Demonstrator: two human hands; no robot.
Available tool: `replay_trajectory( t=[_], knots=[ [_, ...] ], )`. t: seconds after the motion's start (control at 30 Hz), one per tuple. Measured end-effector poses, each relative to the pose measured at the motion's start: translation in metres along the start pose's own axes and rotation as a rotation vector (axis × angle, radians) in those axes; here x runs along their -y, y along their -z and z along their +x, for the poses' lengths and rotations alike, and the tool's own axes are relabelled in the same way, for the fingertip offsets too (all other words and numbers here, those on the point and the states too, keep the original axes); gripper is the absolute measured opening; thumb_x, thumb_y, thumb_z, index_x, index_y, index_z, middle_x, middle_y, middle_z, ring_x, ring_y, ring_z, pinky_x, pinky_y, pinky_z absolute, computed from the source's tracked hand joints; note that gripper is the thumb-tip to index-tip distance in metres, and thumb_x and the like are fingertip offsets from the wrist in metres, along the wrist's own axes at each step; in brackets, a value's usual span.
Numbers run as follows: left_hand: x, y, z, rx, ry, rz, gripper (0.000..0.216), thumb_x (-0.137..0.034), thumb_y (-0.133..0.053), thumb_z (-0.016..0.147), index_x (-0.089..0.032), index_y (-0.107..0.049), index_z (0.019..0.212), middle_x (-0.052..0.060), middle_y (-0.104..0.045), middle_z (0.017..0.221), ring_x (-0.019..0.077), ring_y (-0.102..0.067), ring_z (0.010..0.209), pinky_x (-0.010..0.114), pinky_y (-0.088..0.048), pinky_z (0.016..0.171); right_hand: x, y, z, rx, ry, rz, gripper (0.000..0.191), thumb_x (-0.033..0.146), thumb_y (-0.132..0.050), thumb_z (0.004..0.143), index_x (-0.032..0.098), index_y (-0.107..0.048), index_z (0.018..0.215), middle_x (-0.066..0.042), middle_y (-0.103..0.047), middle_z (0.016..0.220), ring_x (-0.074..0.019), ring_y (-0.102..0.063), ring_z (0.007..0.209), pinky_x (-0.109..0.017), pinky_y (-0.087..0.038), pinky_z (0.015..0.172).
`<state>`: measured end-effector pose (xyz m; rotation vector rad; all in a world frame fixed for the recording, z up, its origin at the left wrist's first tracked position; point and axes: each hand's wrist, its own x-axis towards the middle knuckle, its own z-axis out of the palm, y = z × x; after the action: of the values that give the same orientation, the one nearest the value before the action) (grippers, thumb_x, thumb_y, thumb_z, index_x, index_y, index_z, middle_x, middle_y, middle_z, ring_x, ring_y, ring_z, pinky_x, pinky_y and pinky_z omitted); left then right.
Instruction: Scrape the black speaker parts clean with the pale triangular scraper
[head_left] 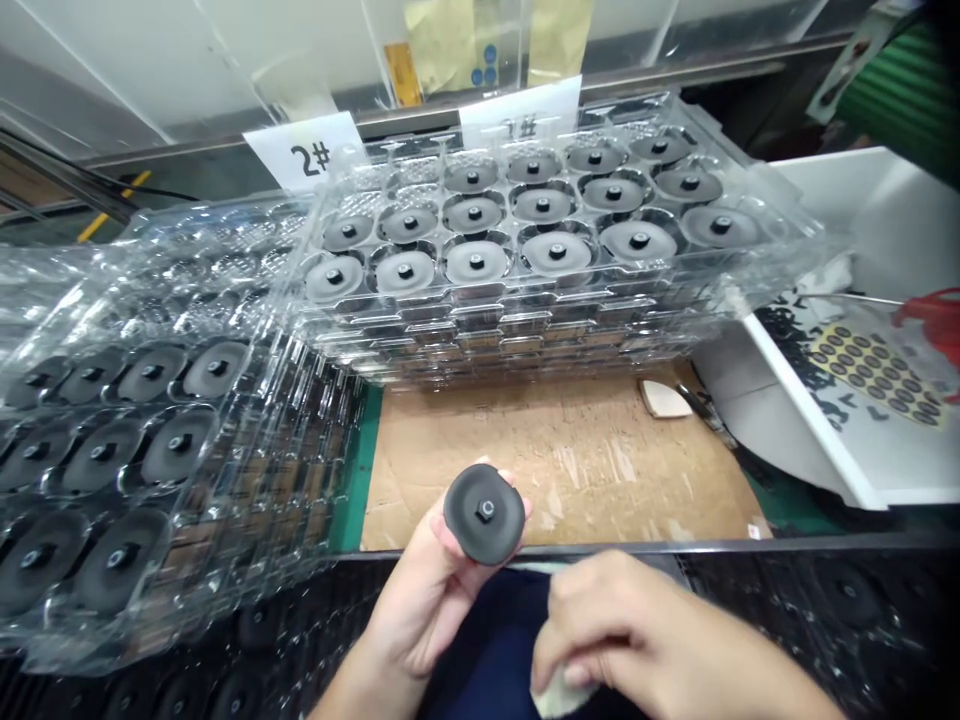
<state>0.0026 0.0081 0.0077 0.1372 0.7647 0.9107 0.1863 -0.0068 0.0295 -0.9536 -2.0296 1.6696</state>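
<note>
My left hand (420, 600) holds up a black round disc (484, 513) with a small metal stud at its centre, fingers closed behind it. My right hand (630, 630) is low at the bottom, fingers curled around a pale cloth-like piece (559, 692). Both hands hover at the near edge of a brown cardboard sheet (570, 460). Beyond it stands a stack of clear plastic trays (525, 320) filled with several grey discs (556, 252). A second stack of clear trays (225, 480) at the left carries several black discs (180, 445).
Paper labels, one reading "2#" (309, 155), stand behind the trays. A white tray (862, 400) at the right holds a sheet of dark round stickers (877, 372) and a red object (934, 315). Black trays (825, 610) lie along the near edge. A small pale piece (664, 400) rests on the cardboard.
</note>
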Motion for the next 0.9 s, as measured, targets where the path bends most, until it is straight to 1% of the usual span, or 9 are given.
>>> replay_trajectory(
  t=[0.07, 0.2, 0.33, 0.43, 0.5, 0.6, 0.63, 0.77, 0.9],
  knots=[
    [0.001, 0.000, 0.002, 0.007, -0.002, -0.027, 0.055, -0.033, -0.072, 0.062, -0.027, -0.057, 0.114, 0.005, -0.064, 0.110, 0.0250, -0.061, 0.100, 0.035, -0.046, 0.091, -0.015, -0.005, -0.009, -0.053, -0.133, 0.059, 0.016, 0.014, -0.054, 0.083, 0.022, -0.068, 0.087, 0.002, -0.066, 0.080, -0.0102, -0.060, 0.073, -0.021, -0.045, 0.070],
    [0.004, -0.006, 0.004, 0.022, 0.015, -0.025, 0.061, -0.031, -0.071, 0.064, -0.027, -0.051, 0.121, 0.006, -0.066, 0.107, 0.0245, -0.060, 0.101, 0.034, -0.045, 0.091, -0.035, -0.006, -0.015, -0.393, -0.237, 0.101, 0.018, 0.028, -0.050, 0.086, 0.023, -0.066, 0.093, -0.002, -0.066, 0.089, -0.0159, -0.061, 0.082, -0.026, -0.047, 0.071],
    [0.009, -0.009, 0.004, 0.014, -0.002, -0.019, 0.057, -0.028, -0.067, 0.070, -0.027, -0.048, 0.124, 0.007, -0.065, 0.108, 0.0222, -0.058, 0.105, 0.034, -0.044, 0.093, -0.015, 0.000, -0.002, -0.675, -0.160, 0.116, 0.017, 0.027, -0.050, 0.086, 0.026, -0.062, 0.098, -0.001, -0.065, 0.098, -0.0147, -0.060, 0.089, -0.022, -0.048, 0.073],
    [0.011, -0.010, 0.003, -0.008, 0.004, 0.050, 0.051, -0.026, -0.061, 0.076, -0.024, -0.048, 0.124, 0.007, -0.066, 0.107, 0.0211, -0.057, 0.105, 0.034, -0.043, 0.094, 0.010, -0.002, 0.015, -0.830, 0.017, -0.001, 0.023, 0.020, -0.048, 0.087, 0.025, -0.057, 0.107, -0.002, -0.062, 0.101, -0.0142, -0.058, 0.091, -0.024, -0.047, 0.077],
    [0.011, -0.009, 0.002, -0.036, 0.021, 0.118, 0.048, -0.026, -0.059, 0.078, -0.023, -0.048, 0.124, 0.008, -0.065, 0.108, 0.0212, -0.057, 0.105, 0.033, -0.043, 0.094, 0.020, -0.004, 0.024, -0.744, 0.109, -0.116, 0.026, 0.016, -0.044, 0.087, 0.021, -0.056, 0.110, -0.004, -0.062, 0.097, -0.0144, -0.057, 0.087, -0.026, -0.047, 0.077],
    [0.012, -0.010, 0.001, -0.119, -0.025, 0.183, 0.049, -0.026, -0.061, 0.075, -0.024, -0.048, 0.123, 0.006, -0.064, 0.110, 0.0198, -0.058, 0.102, 0.029, -0.046, 0.090, 0.025, -0.002, 0.033, -0.412, 0.072, -0.170, 0.023, 0.011, -0.044, 0.085, 0.021, -0.060, 0.098, 0.000, -0.061, 0.085, -0.0110, -0.057, 0.077, -0.022, -0.046, 0.069],
    [0.013, -0.011, 0.001, -0.140, -0.035, 0.196, 0.050, -0.025, -0.063, 0.074, -0.023, -0.050, 0.122, 0.006, -0.065, 0.108, 0.0197, -0.059, 0.100, 0.029, -0.047, 0.088, 0.026, 0.000, 0.035, -0.380, 0.044, -0.175, 0.022, 0.010, -0.045, 0.085, 0.021, -0.061, 0.095, 0.001, -0.061, 0.084, -0.0104, -0.057, 0.076, -0.021, -0.045, 0.069],
    [0.013, -0.013, 0.000, -0.129, 0.013, 0.225, 0.049, -0.023, -0.069, 0.068, -0.019, -0.056, 0.114, 0.007, -0.068, 0.096, 0.0194, -0.062, 0.090, 0.028, -0.049, 0.083, 0.025, 0.001, 0.037, -0.623, 0.115, -0.210, 0.024, 0.014, -0.042, 0.088, 0.017, -0.057, 0.106, -0.004, -0.060, 0.091, -0.0128, -0.056, 0.082, -0.025, -0.044, 0.076],
    [0.006, -0.012, -0.002, -0.077, 0.064, 0.180, 0.074, -0.018, -0.078, 0.054, -0.027, -0.050, 0.121, 0.004, -0.065, 0.105, 0.0178, -0.062, 0.092, 0.022, -0.049, 0.078, 0.026, 0.002, 0.016, -0.362, 0.034, -0.133, 0.022, 0.010, -0.045, 0.086, 0.022, -0.060, 0.098, 0.001, -0.060, 0.084, -0.0091, -0.056, 0.075, -0.019, -0.043, 0.068]
  ],
)
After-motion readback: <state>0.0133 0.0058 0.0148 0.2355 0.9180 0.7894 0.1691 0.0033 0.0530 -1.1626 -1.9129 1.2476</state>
